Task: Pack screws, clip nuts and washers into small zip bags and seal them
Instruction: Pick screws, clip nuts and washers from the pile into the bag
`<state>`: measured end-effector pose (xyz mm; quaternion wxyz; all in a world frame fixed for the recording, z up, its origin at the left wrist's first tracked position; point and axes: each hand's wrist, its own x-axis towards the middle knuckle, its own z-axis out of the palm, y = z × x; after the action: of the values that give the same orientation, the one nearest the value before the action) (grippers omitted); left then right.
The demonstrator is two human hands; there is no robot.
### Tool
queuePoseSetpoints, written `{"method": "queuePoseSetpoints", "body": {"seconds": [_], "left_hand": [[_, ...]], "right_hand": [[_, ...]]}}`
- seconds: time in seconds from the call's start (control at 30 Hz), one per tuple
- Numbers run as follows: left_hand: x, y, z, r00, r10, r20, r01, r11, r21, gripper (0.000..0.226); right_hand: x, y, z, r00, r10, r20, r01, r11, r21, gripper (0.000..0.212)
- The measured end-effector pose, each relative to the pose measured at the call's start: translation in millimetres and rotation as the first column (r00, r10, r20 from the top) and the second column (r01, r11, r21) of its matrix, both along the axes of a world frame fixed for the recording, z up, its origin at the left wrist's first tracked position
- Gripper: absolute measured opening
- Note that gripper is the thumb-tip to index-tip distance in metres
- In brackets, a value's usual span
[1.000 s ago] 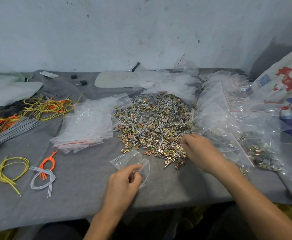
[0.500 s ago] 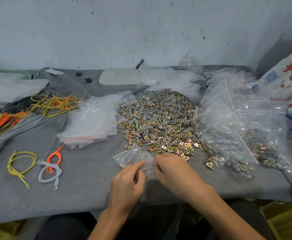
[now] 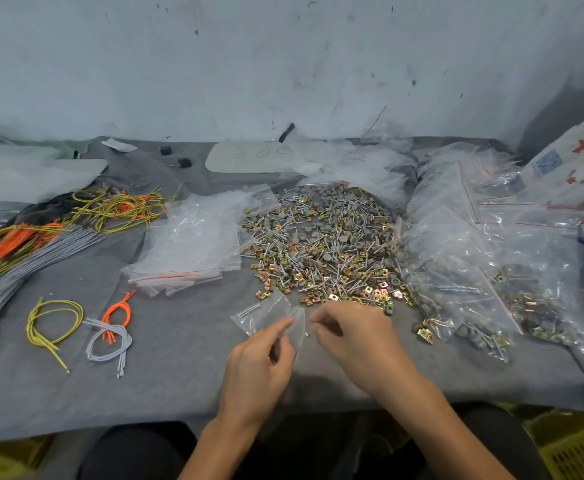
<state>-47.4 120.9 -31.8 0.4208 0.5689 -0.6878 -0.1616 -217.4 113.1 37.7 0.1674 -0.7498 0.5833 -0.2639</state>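
Head view: the small zip bag [image 3: 266, 315] lies on the grey table [image 3: 165, 375], just in front of the hardware pile [image 3: 321, 251] of screws, clip nuts and washers. At least 1 screw is seen inside it. Its mouth edge is pinched by the grip of the left hand [image 3: 259, 368]. The grip of the right hand [image 3: 352, 337] is pressed together at the mouth; what is held there cannot be told. Filling is judged to be under way. The mouth is best held lifted and gaped, with pieces released well inside, clear of the zip track, so that nothing is caught at sealing.
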Motion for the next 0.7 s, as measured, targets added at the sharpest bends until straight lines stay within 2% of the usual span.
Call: {"method": "queuePoseSetpoints", "body": {"seconds": [0.1, 0.27, 0.4, 0.43, 0.47, 0.5, 0.53, 0.57, 0.63, 0.7], "left_hand": [[-0.6, -1.7, 3.5, 1.0, -0.008, -0.002, 0.008, 0.999, 0.032, 0.035], [0.3, -2.4, 12.5, 0.999, -0.047, 0.008, 0.047, 0.999, 0.028, 0.035], [4.7, -2.6, 19.6, 1.0, 0.008, -0.019, -0.009, 1.0, -0.026, 0.03], [5.2, -2.5, 21.5, 0.999, 0.023, -0.034, -0.024, 0.999, -0.034, 0.031], [5.5, -2.4, 23.7, 0.999, 0.028, -0.042, -0.03, 0.999, -0.042, 0.032], [6.2, -2.0, 26.1, 0.999, 0.03, -0.041, -0.032, 0.998, -0.053, 0.032], [7.2, -1.6, 28.7, 0.999, 0.035, -0.035, -0.038, 0.997, -0.063, 0.033], [8.5, -1.8, 31.4, 0.998, 0.044, -0.032, -0.047, 0.996, -0.072, 0.033], [13.3, -2.9, 37.8, 0.997, 0.072, -0.035, -0.075, 0.994, -0.077, 0.034], [19.3, -4.0, 45.4, 0.995, 0.1, -0.022, -0.101, 0.991, -0.092, 0.034]], "right_hand": [[0.0, 3.6, 1.7, 0.993, 0.004, 0.118, -0.004, 1.0, 0.001, 0.007], [17.0, -1.5, -15.3, 0.994, 0.067, 0.092, -0.066, 0.998, -0.013, 0.016], [22.5, -1.1, -33.8, 0.992, -0.031, 0.124, 0.056, 0.977, -0.204, 0.034], [22.8, -0.5, -39.1, 0.983, -0.079, 0.164, 0.108, 0.978, -0.179, 0.04], [24.6, -0.3, -42.0, 0.963, -0.123, 0.241, 0.144, 0.987, -0.07, 0.045], [29.1, -0.6, -41.7, 0.919, -0.163, 0.359, 0.13, 0.985, 0.114, 0.047], [35.7, -1.9, -40.2, 0.839, -0.198, 0.507, 0.038, 0.95, 0.309, 0.045], [43.2, -3.7, -39.9, 0.717, -0.243, 0.653, -0.094, 0.895, 0.436, 0.04], [58.1, -8.4, -37.0, 0.509, -0.324, 0.797, -0.262, 0.824, 0.502, 0.036], [70.9, -11.7, -31.4, 0.424, -0.308, 0.851, -0.364, 0.803, 0.472, 0.033]]}}
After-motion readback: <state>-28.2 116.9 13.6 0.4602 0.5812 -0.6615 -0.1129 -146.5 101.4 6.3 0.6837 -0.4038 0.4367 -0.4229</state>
